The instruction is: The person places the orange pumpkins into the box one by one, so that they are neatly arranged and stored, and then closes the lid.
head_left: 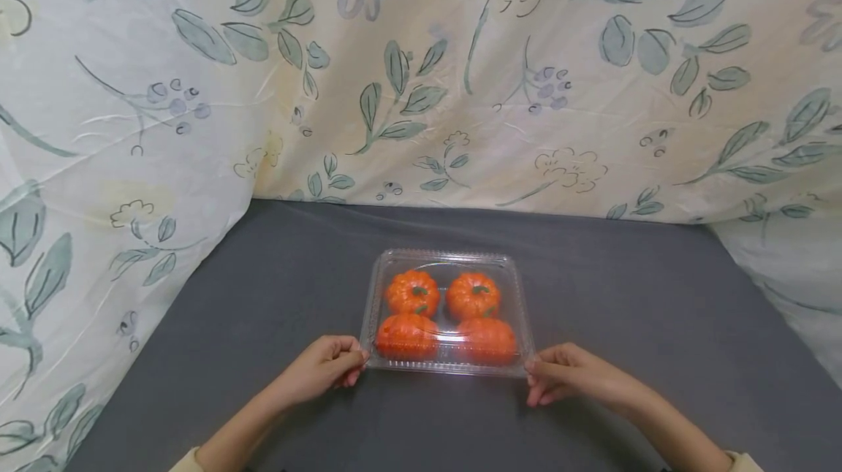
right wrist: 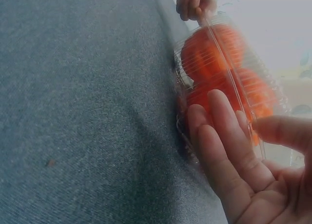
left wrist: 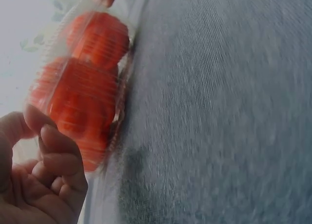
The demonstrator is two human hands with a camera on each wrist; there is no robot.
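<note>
A clear plastic clamshell container (head_left: 520,282) lies on the dark cloth in the head view, its lid down. Inside it, several small orange pumpkins (head_left: 412,292) with green stems sit in two rows. My left hand (head_left: 325,366) pinches the near left corner of the rim between thumb and curled fingers. At the near right corner, my right hand (head_left: 569,377) pinches the rim with thumb and index finger, the other fingers extending below it. Both wrist views show the ribbed side wall, with orange pumpkins (left wrist: 80,97) visible through it.
Dark grey cloth (head_left: 625,297) covers the table under the container. Behind it and along both sides hangs a pale curtain (head_left: 421,114) printed with leaves and flowers.
</note>
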